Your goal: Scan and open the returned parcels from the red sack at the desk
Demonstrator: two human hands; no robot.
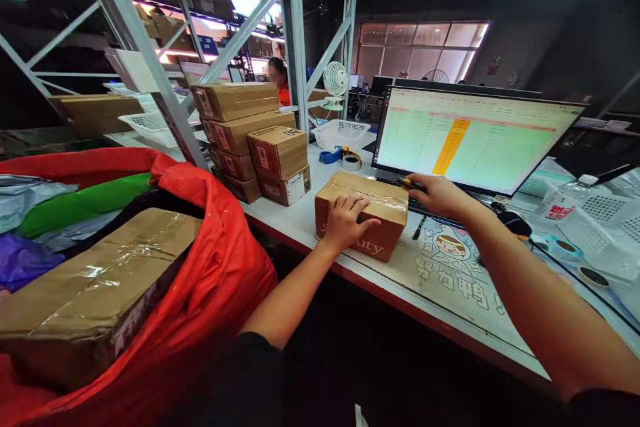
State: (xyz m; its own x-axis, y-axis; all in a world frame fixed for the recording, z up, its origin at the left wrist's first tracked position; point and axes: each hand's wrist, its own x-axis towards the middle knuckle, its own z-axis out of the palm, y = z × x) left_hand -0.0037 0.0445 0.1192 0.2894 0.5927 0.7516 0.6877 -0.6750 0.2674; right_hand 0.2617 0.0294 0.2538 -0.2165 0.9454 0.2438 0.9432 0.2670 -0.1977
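A small taped cardboard box (373, 210) with printed lettering on its front sits on the white desk (295, 217) in front of me. My left hand (345, 220) lies on the box's near top edge, fingers curled over it. My right hand (435, 195) hovers at the box's far right corner, closed around a small dark tool with a yellow part (411, 183), its tip at the tape on top.
A stack of several brown boxes (250, 137) stands at the left on the desk. A monitor (470, 137) with a spreadsheet stands behind the box. A red sack (215, 267) holds a large taped parcel (95, 287). Tape rolls (350, 160), white baskets (343, 133) and a bottle (563, 200) lie around. A person sits behind the shelves.
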